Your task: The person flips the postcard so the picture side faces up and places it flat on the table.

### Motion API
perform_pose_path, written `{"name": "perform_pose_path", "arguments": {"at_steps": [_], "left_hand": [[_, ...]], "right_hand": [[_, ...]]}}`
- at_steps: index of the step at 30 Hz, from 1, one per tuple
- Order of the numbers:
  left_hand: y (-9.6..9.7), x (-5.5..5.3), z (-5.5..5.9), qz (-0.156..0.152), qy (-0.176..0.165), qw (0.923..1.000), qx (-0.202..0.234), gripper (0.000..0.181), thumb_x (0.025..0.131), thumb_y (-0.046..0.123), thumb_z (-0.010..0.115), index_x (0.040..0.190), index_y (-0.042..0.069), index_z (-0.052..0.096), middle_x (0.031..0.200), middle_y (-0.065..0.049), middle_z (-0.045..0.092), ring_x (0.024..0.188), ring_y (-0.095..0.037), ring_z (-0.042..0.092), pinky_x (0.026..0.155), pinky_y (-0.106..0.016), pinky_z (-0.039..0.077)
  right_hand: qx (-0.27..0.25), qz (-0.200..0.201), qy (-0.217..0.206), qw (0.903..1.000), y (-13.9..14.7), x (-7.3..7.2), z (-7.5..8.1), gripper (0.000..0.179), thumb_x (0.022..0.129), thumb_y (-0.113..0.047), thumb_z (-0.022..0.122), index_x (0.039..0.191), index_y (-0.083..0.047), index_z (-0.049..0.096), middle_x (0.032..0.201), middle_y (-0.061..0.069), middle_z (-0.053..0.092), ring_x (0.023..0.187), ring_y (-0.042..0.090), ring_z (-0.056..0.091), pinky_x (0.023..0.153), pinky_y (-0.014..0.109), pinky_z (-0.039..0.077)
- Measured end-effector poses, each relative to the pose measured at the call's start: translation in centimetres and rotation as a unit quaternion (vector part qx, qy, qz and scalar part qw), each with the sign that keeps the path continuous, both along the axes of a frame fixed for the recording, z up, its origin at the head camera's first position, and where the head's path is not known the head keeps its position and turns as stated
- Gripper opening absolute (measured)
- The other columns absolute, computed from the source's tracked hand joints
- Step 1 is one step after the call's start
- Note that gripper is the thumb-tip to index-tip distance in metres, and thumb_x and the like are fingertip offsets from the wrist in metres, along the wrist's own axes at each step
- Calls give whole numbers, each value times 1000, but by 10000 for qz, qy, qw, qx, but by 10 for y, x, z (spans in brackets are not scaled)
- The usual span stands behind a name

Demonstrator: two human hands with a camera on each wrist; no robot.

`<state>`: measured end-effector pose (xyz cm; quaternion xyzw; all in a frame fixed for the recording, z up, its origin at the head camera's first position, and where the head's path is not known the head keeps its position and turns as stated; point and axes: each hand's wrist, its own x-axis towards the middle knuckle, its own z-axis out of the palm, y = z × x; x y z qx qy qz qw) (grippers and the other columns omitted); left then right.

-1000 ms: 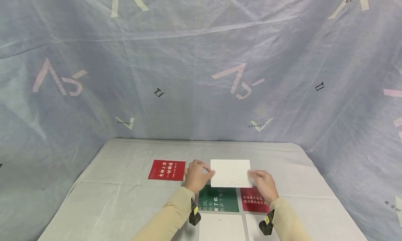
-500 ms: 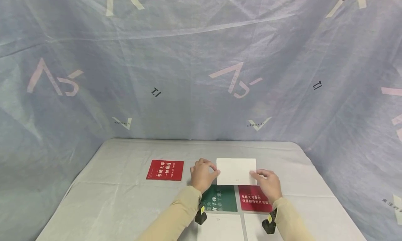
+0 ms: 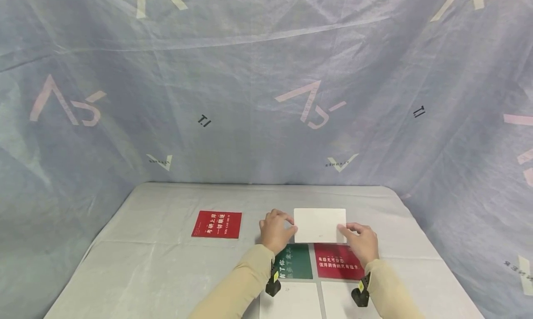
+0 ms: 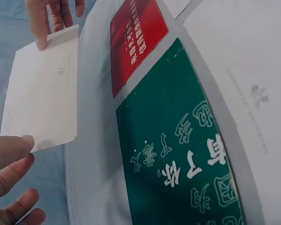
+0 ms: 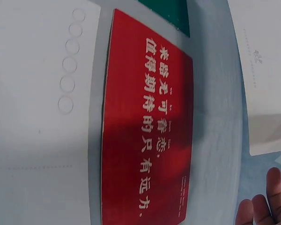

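Holding a white card (image 3: 319, 225) by its two sides, the left hand (image 3: 276, 231) and right hand (image 3: 363, 242) each pinch an edge with curled fingers. The card hovers just beyond the green card (image 3: 294, 261) and has drifted rightward over the last second, nearing the spot beyond the red card (image 3: 339, 261). Another red card (image 3: 217, 224) lies well left of it.

The head camera is looking forward and down across the bench (image 3: 166, 263); both wrist cameras are hovering close, sharing the red card (image 3: 339, 261) at 6 o'clock.
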<state>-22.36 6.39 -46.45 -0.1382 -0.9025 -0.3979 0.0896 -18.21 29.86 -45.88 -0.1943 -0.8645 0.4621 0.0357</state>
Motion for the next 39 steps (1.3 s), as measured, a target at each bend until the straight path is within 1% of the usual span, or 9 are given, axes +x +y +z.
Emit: {"name": "perform_pose_path", "arguments": {"at_steps": [3, 7, 11, 21, 24, 26, 32, 37, 39], "left_hand": [[4, -1, -2, -27, -65, 9999, -71, 8, 87, 20, 79, 91, 14, 74, 115, -11, 64, 111, -32, 58, 88, -50, 39], [9, -4, -6, -34, -52, 9998, -165, 8, 87, 21, 79, 88, 15, 73, 114, -10, 64, 110, -32, 58, 88, -50, 39], [13, -7, -7, -50, -24, 9994, -332, 8, 87, 21, 78, 88, 16, 72, 115, -10, 64, 110, -30, 58, 88, -47, 39], [25, -11, -1, -94, -26, 9989, -460, 9, 86, 16, 76, 94, 14, 72, 114, -9, 64, 111, -30, 57, 90, -47, 39], [31, -12, -4, -43, 5, 9988, -479, 7, 85, 15, 76, 91, 14, 72, 113, -8, 64, 110, -29, 58, 89, -47, 39], [34, -15, -8, 12, 35, 9987, -511, 7, 85, 15, 77, 89, 15, 71, 111, -8, 64, 109, -28, 58, 88, -46, 39], [45, -19, -18, 134, 89, 9975, -694, 7, 85, 15, 77, 85, 18, 71, 108, -5, 65, 105, -25, 58, 84, -42, 40], [51, -19, -19, 168, 139, 9966, -797, 8, 84, 16, 79, 85, 17, 72, 104, -5, 65, 102, -25, 58, 82, -41, 41], [52, -21, -19, 163, 182, 9958, -881, 8, 84, 17, 80, 86, 18, 72, 104, -5, 65, 101, -24, 59, 81, -40, 42]], "right_hand": [[37, -64, -57, 10000, 3, 0, -1, 56, 99, -36, 63, 134, 7, 58, 143, 29, 43, 137, 49, 34, 111, 65, 27], [78, -113, -68, 9999, 5, 0, -1, 57, 99, -37, 63, 134, 7, 58, 144, 30, 42, 138, 49, 33, 111, 66, 26], [119, -152, -30, 9998, 9, -1, -3, 55, 98, -35, 64, 133, 8, 60, 142, 30, 44, 137, 49, 34, 111, 65, 26], [-13, -356, -65, 9993, 18, -5, 0, 54, 98, -35, 64, 133, 7, 60, 143, 29, 43, 139, 48, 27, 112, 65, 22], [0, -407, -62, 9992, 20, -5, -1, 54, 98, -34, 64, 133, 7, 60, 143, 29, 44, 138, 48, 26, 112, 65, 22], [25, -423, -75, 9991, 22, -6, -3, 54, 98, -35, 64, 133, 7, 60, 142, 29, 45, 137, 47, 27, 111, 65, 23], [110, -468, -134, 9988, 30, -8, -13, 56, 98, -37, 64, 134, 6, 60, 141, 28, 49, 135, 47, 28, 109, 65, 26], [159, -502, -186, 9984, 34, -9, -18, 55, 98, -37, 63, 133, 6, 61, 140, 29, 49, 133, 46, 28, 106, 66, 31], [319, -480, -194, 9981, 35, -9, -18, 53, 99, -35, 63, 132, 6, 62, 138, 31, 51, 131, 47, 30, 105, 66, 32]]}}
